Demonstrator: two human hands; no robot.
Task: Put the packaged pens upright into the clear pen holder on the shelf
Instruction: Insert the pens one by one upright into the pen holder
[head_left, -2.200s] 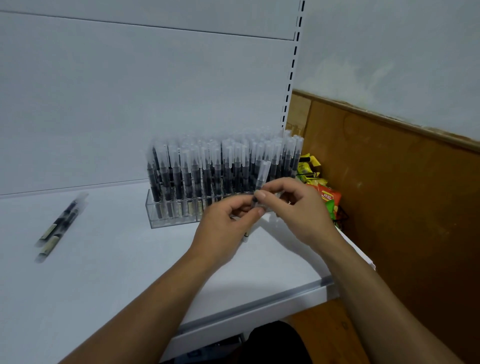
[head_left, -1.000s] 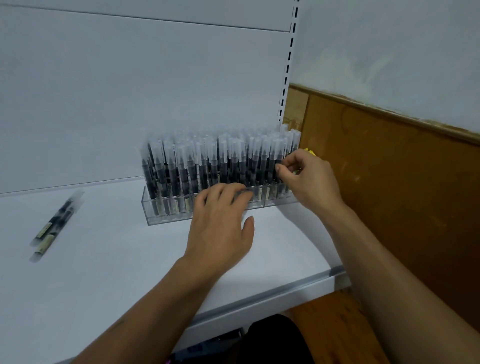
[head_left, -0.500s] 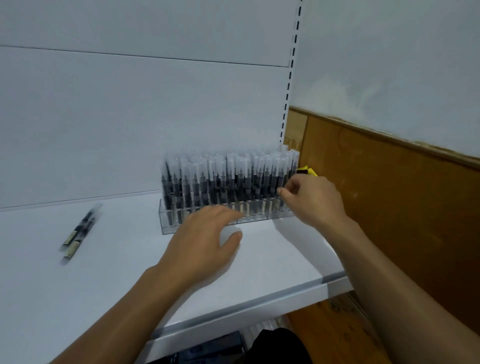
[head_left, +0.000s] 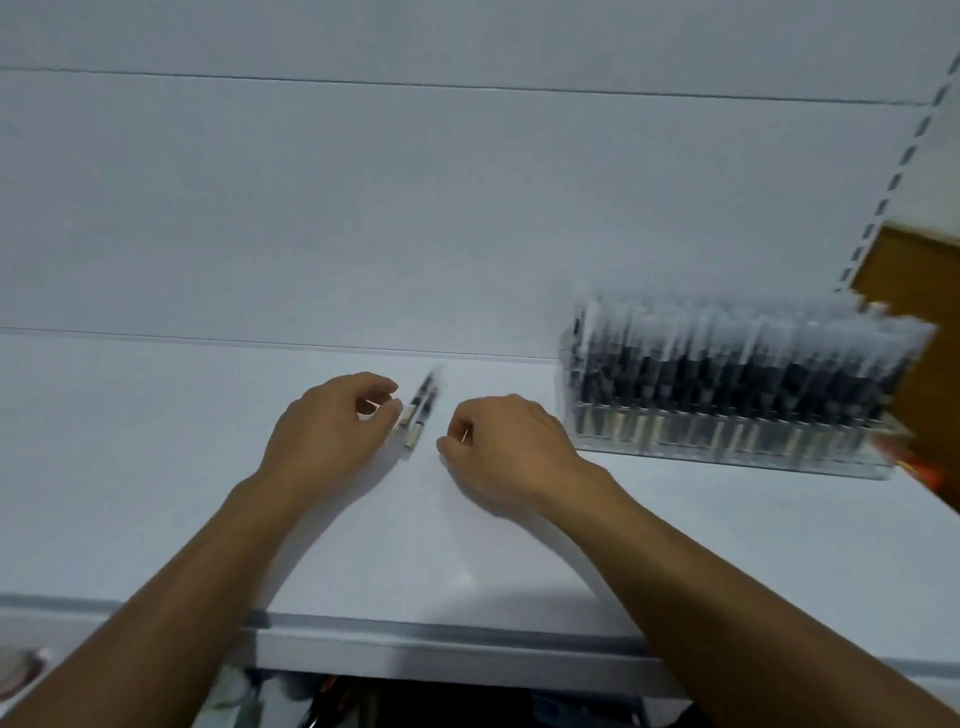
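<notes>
Two packaged pens (head_left: 418, 415) lie side by side on the white shelf (head_left: 467, 545), pointing away from me. My left hand (head_left: 332, 426) rests just left of them with loosely curled fingers, its thumb and fingertip right at the nearer pen's lower end, gripping nothing that I can see. My right hand (head_left: 504, 447) sits just right of the pens, fingers loosely curled, holding nothing. The clear pen holder (head_left: 727, 447) stands at the right against the back wall, packed with several upright packaged pens.
The shelf's front edge (head_left: 441, 631) runs below my forearms. A brown wooden panel (head_left: 930, 322) and some colourful packets (head_left: 914, 462) lie past the holder at the far right. The white back wall (head_left: 363, 208) rises behind the shelf. The view is motion-blurred.
My view and both hands have swung left, away from the pen holder to the two loose pens. The right hand has left the holder's right end with nothing in it.
</notes>
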